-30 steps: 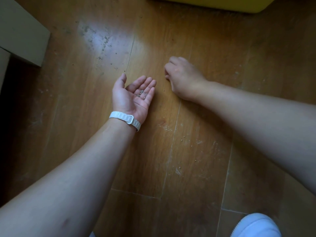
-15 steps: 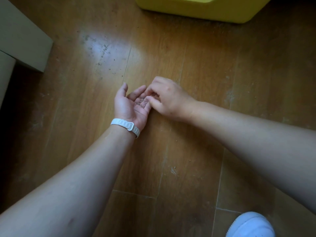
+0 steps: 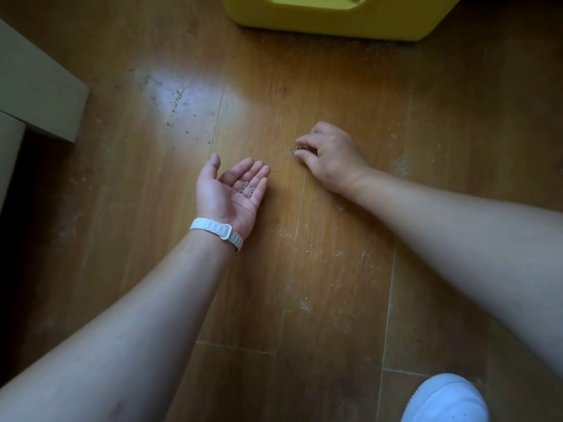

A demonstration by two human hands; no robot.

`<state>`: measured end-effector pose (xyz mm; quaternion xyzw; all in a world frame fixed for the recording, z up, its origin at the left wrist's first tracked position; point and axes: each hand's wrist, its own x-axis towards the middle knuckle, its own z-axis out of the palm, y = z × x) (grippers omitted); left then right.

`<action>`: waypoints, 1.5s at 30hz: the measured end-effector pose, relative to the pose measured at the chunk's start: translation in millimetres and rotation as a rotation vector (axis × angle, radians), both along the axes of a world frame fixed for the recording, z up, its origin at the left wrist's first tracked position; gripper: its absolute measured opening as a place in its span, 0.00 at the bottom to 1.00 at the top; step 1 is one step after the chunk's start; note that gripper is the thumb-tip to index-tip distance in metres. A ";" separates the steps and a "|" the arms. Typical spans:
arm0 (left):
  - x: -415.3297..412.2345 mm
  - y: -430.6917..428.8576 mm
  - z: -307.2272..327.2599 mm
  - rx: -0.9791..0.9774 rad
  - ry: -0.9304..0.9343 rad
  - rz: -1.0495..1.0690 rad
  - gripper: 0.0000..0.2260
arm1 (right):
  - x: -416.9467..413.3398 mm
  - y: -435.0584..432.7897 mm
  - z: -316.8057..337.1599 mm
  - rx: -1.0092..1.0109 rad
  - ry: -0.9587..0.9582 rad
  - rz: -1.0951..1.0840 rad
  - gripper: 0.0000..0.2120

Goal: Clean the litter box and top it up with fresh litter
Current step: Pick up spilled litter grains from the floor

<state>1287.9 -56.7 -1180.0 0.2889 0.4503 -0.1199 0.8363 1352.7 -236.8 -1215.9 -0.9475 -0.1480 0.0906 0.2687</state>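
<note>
The left hand (image 3: 227,193) was held palm up, low over the wooden floor (image 3: 335,269), with its fingers relaxed and slightly cupped. A few litter granules (image 3: 246,188) were carried loose at the base of the fingers. A white wristband (image 3: 217,228) was worn on that wrist. The right hand (image 3: 330,156) was set palm down, near the left hand but apart from it, its fingers curled down at a small scatter of loose granules (image 3: 291,150). Whether any were pinched could not be determined. The yellow litter box (image 3: 332,18) was located beyond both hands, at the far edge of view. A white shoe (image 3: 444,400) was seen at the near right.
</note>
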 end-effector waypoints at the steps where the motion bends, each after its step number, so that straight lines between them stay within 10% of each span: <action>1: 0.4 -0.3 0.2 0.002 -0.001 0.000 0.26 | 0.6 0.9 0.5 0.009 0.005 -0.001 0.14; 27: 27.0 -24.3 -8.8 0.037 -0.017 0.020 0.25 | 13.7 7.1 -16.1 -0.059 -0.095 0.127 0.09; 35: 29.0 -28.1 -7.8 -0.059 -0.068 0.046 0.24 | -15.4 21.3 21.9 0.400 -0.062 0.059 0.05; 45: 30.9 -23.2 -3.8 -0.099 -0.094 0.058 0.24 | -24.8 36.0 25.9 0.456 -0.043 0.050 0.06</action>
